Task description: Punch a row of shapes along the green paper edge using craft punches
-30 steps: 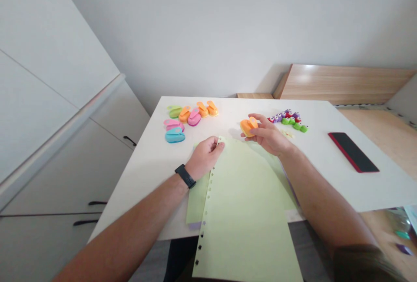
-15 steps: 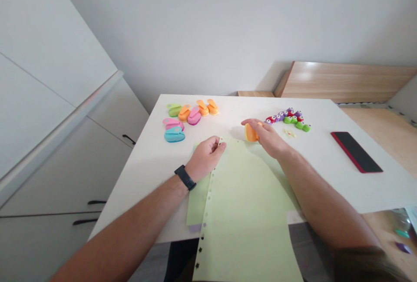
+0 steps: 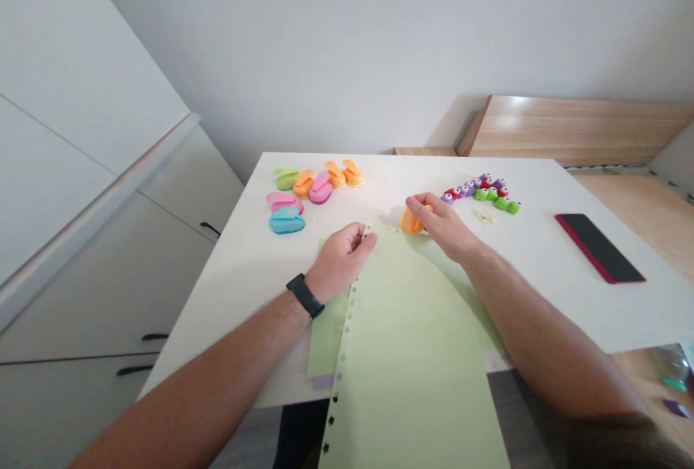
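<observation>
While the left hand (image 3: 340, 258) is pinching the green paper (image 3: 412, 353), the right hand (image 3: 440, 223) is gripping an orange punch (image 3: 409, 221) at one o'clock; ideally aligning squarely.

No text, label, brand or number can be read on anything here.

A plain grey wall (image 3: 379, 35) rises behind white cabinets (image 3: 81, 165) and a wooden bench (image 3: 575, 129).

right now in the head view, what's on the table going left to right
blue punch → left hand → orange punch in the right hand → row of small punches → phone
</observation>
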{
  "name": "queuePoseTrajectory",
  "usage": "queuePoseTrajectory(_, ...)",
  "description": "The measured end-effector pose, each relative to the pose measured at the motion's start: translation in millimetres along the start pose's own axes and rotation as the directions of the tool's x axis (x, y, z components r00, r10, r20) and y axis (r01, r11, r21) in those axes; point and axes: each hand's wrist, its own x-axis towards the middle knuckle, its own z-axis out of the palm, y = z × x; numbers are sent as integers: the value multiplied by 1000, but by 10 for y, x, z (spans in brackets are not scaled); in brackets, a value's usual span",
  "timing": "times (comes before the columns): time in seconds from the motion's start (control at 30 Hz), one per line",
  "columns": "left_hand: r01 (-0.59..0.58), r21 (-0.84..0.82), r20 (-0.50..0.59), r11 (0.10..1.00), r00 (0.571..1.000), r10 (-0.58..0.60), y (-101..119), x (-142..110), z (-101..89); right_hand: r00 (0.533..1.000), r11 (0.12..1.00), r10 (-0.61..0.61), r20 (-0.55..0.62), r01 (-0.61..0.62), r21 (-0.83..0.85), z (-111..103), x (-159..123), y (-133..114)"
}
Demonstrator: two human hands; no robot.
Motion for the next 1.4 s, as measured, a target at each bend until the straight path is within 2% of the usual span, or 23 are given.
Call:
queuePoseTrajectory(0.27,7,12,-15,1000,1000,-7,16,-8,11,999,994,25,23,-22,-107,21,3,37)
queuePoseTrajectory(0.57,19,-34,-13,999,1000,-19,40,-18,38,1000,957,-18,21,24,-288,53,-52,3)
queuePoseTrajectory(0.87,17,-68,-1,998,1000,-17,23,-21,46,999,916,-46,12,47,-398,80,-71,-9)
queuePoseTrajectory(1.23,47,-76,-10,996,999,-48,30,-25,48,999,889,-29,30,39,-457,101,-78,-11)
queuePoseTrajectory(1.4,41,-71,-48,997,998,-45,57,-27,48,999,892,-14,46,33,-451,98,-97,-54)
